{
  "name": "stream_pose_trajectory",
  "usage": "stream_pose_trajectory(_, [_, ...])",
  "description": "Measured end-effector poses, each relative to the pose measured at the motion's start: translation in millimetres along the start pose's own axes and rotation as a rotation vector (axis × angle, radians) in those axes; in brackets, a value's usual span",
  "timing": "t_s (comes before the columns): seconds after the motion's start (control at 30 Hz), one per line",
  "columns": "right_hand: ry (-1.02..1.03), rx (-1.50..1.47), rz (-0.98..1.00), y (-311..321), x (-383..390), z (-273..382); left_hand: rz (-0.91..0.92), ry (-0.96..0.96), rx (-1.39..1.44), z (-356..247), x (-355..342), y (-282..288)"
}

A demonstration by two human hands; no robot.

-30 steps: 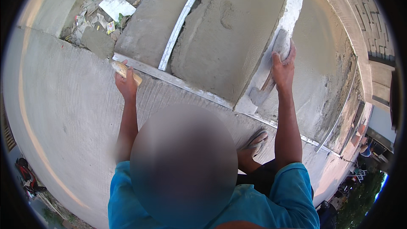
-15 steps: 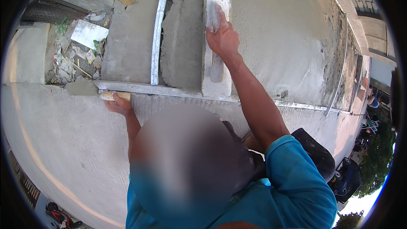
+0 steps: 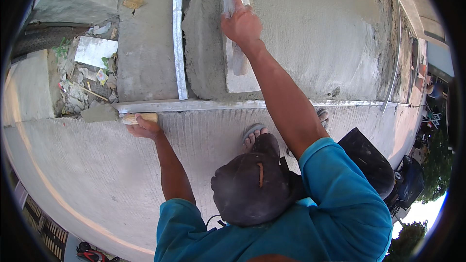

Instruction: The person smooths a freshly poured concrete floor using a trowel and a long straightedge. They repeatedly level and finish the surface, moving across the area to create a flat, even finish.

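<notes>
Clamps a long, pale, flat rectangular float (image 3: 244, 83) by its grey bar handle with the right hand (image 3: 242, 25), at upper centre of the frame. Could gouge the smooth, damp-looking grey concrete (image 3: 315, 39) by tilting onto one long edge, or catch the silver metal strip (image 3: 178, 39) by swinging too far left. Grips a grey trowel (image 3: 102, 113) by its yellow wooden handle in the left hand (image 3: 145, 128), left of centre.

No lettering, number or sign can be read here; a small yellow-and-white wrapper (image 3: 102, 76) lying among the grey rubble (image 3: 76, 101) carries some coloured patches, perhaps print, but they are too small and blurred to make out
</notes>
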State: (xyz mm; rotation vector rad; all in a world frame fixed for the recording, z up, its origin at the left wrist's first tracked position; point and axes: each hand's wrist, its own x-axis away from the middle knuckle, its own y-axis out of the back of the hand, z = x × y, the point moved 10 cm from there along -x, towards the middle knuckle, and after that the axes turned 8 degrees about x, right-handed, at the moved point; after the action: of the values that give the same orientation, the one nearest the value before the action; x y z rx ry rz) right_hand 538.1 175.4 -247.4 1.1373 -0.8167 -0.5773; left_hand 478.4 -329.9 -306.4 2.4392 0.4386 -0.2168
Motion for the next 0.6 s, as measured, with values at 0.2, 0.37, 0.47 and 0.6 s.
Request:
stream_pose_trajectory(0.2, [-0.108,-0.038,-0.028,15.3,-24.5,-46.2,-0.030,0.027,0.027,6.9,1.9,-1.5])
stream_pose_trajectory(0.37, [-0.135,-0.119,-0.130,39.8,-8.0,-81.0,-0.040,-0.004,-0.006,-2.0,1.0,2.9])
stream_pose_trajectory(0.47, [-0.057,-0.099,-0.118,26.9,6.3,-42.9,-0.030,-0.070,0.037,-3.2,0.9,1.9])
stream_pose_trajectory(0.6, [-0.027,-0.101,-0.010,4.3,10.8,5.7,-0.030,-0.009,0.057,-3.3,1.5,2.7])
